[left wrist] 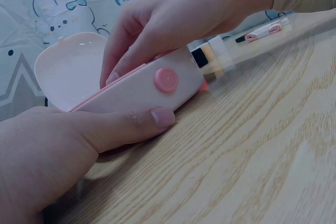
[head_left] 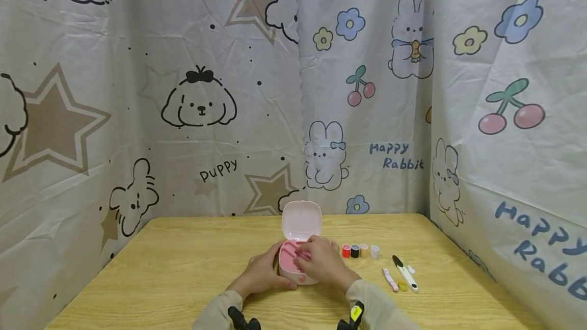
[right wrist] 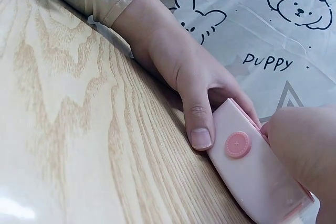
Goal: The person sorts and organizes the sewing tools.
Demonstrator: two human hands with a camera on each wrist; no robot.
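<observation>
A small pale-pink box [head_left: 300, 278] with a darker pink insert [head_left: 287, 254] stands on the table, its lid [head_left: 301, 219] raised at the back. A round pink button-shaped catch [left wrist: 166, 80] marks its front. My left hand [head_left: 263, 271] grips the box's left side, the thumb [right wrist: 201, 137] lying along the front near the bottom. From the right, my right hand [head_left: 324, 261] reaches over the rim with its fingers bent down into the insert. Its fingertips are hidden there, so whether they pinch anything does not show.
Right of the box stand small spools in a row: red [head_left: 346, 251], black [head_left: 355, 251], beige [head_left: 364, 250] and white [head_left: 375, 252]. Farther right lie a white tool with a black tip [head_left: 407, 275], a pink-and-white strip [head_left: 390, 279] and a small yellow ring [head_left: 402, 286]. Printed curtains surround the wooden table [head_left: 197, 258].
</observation>
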